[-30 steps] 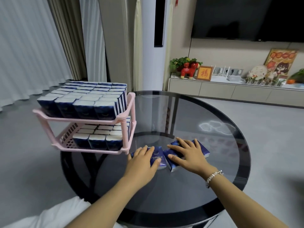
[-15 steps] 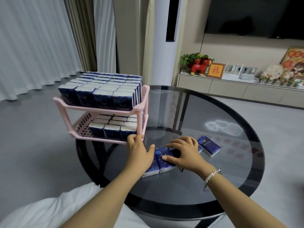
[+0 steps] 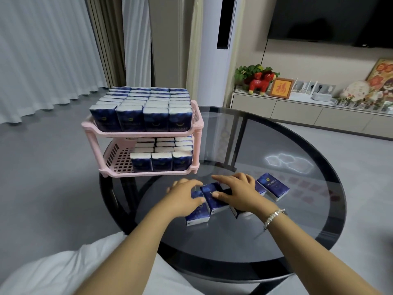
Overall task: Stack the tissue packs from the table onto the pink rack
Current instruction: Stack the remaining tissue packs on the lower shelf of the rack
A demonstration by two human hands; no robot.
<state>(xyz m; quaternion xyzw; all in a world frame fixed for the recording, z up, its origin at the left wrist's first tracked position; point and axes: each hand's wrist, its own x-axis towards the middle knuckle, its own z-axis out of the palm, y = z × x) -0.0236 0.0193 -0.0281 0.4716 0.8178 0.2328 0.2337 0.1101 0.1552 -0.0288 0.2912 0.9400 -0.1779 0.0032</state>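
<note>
Dim even indoor light, ceiling-lamp glare on glass table (image 3: 297, 220), edges warped

Open lower-shelf slot at left of pink rack (image 3: 119, 160), beside packed rows (image 3: 161, 160); top tier (image 3: 140, 111) full; bare worktop (image 3: 244, 235) toward near rim.

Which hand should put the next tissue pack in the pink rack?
Probably the left hand. It rests on a tissue pack nearest the pink rack, whose lower shelf has bare space at its left. The right hand is farther away.
</note>
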